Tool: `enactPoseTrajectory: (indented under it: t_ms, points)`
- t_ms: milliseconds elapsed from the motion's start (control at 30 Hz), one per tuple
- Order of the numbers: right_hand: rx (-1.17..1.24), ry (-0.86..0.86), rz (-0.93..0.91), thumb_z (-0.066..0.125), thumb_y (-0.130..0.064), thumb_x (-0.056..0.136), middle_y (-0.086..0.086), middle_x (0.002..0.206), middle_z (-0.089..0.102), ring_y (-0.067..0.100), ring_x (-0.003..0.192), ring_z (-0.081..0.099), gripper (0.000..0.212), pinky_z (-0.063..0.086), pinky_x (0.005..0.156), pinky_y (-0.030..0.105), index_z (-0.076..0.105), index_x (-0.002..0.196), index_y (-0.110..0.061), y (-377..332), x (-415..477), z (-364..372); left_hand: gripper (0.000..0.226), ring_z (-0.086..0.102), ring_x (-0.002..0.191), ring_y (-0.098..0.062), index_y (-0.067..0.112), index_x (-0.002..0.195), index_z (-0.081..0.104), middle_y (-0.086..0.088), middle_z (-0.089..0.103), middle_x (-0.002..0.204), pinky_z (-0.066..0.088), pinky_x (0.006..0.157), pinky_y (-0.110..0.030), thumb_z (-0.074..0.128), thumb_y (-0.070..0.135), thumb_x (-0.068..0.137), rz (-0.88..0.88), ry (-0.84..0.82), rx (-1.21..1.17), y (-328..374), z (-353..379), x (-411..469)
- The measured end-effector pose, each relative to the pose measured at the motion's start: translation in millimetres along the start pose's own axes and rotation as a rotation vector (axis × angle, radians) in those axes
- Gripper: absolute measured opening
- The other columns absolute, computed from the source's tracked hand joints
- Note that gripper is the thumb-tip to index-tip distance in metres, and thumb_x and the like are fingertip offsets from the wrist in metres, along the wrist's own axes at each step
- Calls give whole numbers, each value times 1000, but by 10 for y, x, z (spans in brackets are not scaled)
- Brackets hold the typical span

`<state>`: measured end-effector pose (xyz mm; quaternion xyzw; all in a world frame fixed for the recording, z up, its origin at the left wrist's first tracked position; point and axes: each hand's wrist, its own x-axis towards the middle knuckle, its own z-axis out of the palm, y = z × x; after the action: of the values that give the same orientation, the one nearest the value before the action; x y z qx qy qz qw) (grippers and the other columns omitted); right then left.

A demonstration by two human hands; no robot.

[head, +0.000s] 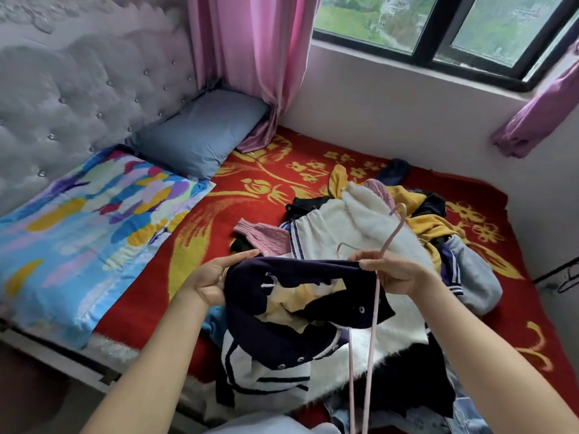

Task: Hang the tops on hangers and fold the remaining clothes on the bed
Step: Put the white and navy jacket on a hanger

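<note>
A dark navy jacket (300, 321) with white striped trim and snap buttons hangs between my hands above the bed. My left hand (213, 280) grips its left edge. My right hand (394, 274) pinches the jacket's right edge together with a thin pink hanger (374, 324), whose hook points up and to the right. Beneath lies a pile of clothes (376, 233): a white fleece piece, a pink knit, yellow, grey and dark garments. All of it rests on the red bed cover (282, 170) with yellow flowers.
A grey-blue pillow (200, 130) and a colourful pillow (81, 220) lie by the padded headboard (78, 89) at left. Pink curtains (250, 57) hang by the window (438, 23). A dark hanger (567, 280) shows at the right edge by the wall.
</note>
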<state>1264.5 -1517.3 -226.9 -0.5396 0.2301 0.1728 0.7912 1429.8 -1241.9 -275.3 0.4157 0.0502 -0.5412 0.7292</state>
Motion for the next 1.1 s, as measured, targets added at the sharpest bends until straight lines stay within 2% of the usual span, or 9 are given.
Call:
enactPoseTrajectory:
  t_ms: [67,267,400,467,533,600,700,833,1100]
  points:
    - [82,56,-53,97,-15,36,10,71,66,19,54,66,49,55,47,27,71,78,-11,75,21,-45,67,70,70,-22,9,91,77,-11,71,87,58,60,-33,97,9,27,35,-27,-73,-15,-140,39]
    - [196,221,-140,64,-6,70,6,57,55,20,51,63,21,52,47,27,44,70,-12,103,55,138,38,62,71,-18,8,108,61,-15,65,94,50,63,-27,75,11,72,187,277,576,-149,-173,-1]
    - [223,404,-117,64,-11,78,9,59,58,20,51,62,13,55,51,29,51,77,-10,-1,167,304,30,55,93,-28,12,110,61,-14,61,101,42,80,-37,64,24,83,1050,806,1471,-435,-40,-73]
    - [221,501,-136,56,-13,88,9,59,58,19,47,60,11,54,48,27,52,78,-9,-84,217,382,21,56,89,-22,16,101,60,-7,64,92,41,78,-35,59,24,82,1541,423,1630,-614,39,-125]
    - [206,550,-171,55,-11,89,7,55,56,17,44,58,15,52,45,24,52,75,-9,-171,259,457,19,59,83,-15,18,96,64,0,67,89,45,72,-28,58,30,83,1508,-98,1846,-725,17,-105]
    - [202,562,-211,55,-8,88,5,51,53,15,42,56,19,50,44,23,50,70,-11,-224,271,488,36,63,78,-11,23,97,68,7,68,88,47,61,-20,54,50,79,1231,-252,2159,-791,-124,-14]
    - [191,534,-223,56,-6,87,3,51,50,13,41,54,25,49,45,23,46,66,-15,-299,212,493,47,62,65,-6,28,82,70,15,65,69,42,52,-16,69,65,53,885,-212,2429,-675,-310,57]
    - [160,596,-231,57,-9,88,6,63,50,13,43,56,20,51,47,24,49,70,-15,-498,15,405,38,63,65,-10,24,70,63,10,64,65,45,56,-18,87,45,49,834,-116,2527,-205,-267,-1]
    - [244,575,-640,51,-7,89,-1,59,56,12,57,59,28,54,51,21,50,64,-19,-1381,-954,405,29,48,71,-18,6,71,66,-4,63,62,34,67,-32,52,28,83,1789,87,2152,1249,730,-507]
